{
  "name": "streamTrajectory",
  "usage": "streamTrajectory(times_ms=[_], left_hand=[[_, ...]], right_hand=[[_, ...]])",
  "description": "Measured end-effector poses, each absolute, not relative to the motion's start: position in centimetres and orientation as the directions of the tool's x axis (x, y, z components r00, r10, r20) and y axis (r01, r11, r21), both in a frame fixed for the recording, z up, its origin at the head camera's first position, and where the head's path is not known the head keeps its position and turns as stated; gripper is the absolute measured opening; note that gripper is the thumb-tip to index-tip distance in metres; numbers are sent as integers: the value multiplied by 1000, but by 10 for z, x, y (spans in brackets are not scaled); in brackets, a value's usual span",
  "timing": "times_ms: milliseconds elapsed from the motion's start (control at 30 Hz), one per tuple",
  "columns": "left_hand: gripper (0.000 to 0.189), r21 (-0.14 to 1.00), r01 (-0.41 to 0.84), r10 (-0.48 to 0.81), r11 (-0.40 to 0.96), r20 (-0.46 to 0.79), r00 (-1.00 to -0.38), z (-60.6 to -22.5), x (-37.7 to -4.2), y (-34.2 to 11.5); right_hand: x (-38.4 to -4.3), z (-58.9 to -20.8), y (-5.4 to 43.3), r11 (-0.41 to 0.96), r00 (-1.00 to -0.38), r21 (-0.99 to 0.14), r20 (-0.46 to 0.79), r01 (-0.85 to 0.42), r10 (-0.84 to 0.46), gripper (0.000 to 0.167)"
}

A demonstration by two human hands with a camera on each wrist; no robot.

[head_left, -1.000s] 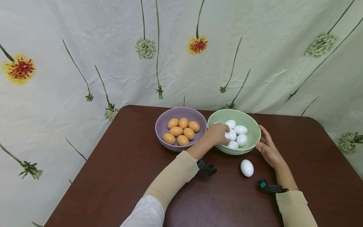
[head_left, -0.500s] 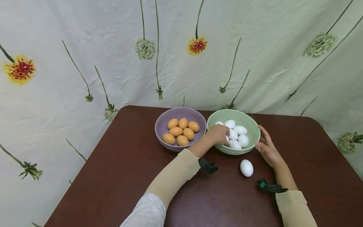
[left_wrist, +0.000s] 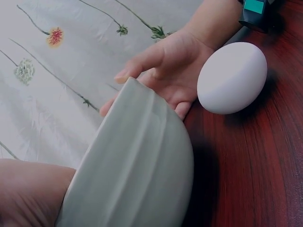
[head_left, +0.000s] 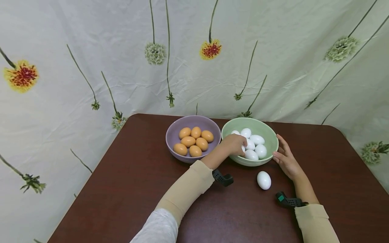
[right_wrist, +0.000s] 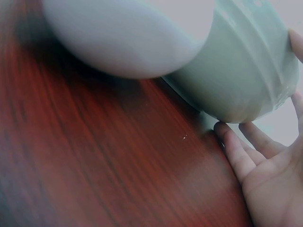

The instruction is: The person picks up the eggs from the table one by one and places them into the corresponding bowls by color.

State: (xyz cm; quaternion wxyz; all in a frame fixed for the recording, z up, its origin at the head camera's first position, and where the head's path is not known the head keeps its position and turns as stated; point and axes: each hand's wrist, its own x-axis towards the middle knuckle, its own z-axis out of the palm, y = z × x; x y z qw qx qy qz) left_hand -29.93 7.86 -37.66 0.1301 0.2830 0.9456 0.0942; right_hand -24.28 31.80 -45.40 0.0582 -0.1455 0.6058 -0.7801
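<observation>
My left hand [head_left: 234, 144] reaches down into the green bowl [head_left: 268, 133], its curled fingers and thumb about a white egg [head_left: 243, 148] that is mostly hidden under them. Several more white eggs [head_left: 257, 139] lie around it in the bowl. Against the bowl's right side rests my right hand [head_left: 287, 161], thumb and fingers spread and fairly straight on the outer wall. In the right wrist view the fingers [right_wrist: 236, 153] touch low on that wall. A single white egg [head_left: 264, 180] lies on the table in front of the bowl, apart from both hands.
A purple bowl [head_left: 171, 134] holding several brown eggs [head_left: 188, 141] stands left of the green one, the rims close together. Both bowls are near the back of the dark brown table [head_left: 121, 189]. Behind hangs a flower-printed cloth [head_left: 121, 50].
Since a second ago my left fingers have drawn slightly left and curled in, and the white eggs beside them have shifted a little. In the last half second the hands barely move.
</observation>
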Motion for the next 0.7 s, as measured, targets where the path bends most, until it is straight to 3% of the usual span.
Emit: streamTrajectory(times_ms=[267, 700], left_hand=[[32, 352, 507, 569, 787, -96, -817, -379, -297, 74], [22, 526, 587, 609, 616, 155, -778, -388, -283, 61]], right_hand=[[-243, -455, 318, -272, -947, -958, 172, -96, -270, 65], [-241, -452, 317, -265, -952, -960, 161, -90, -259, 63]])
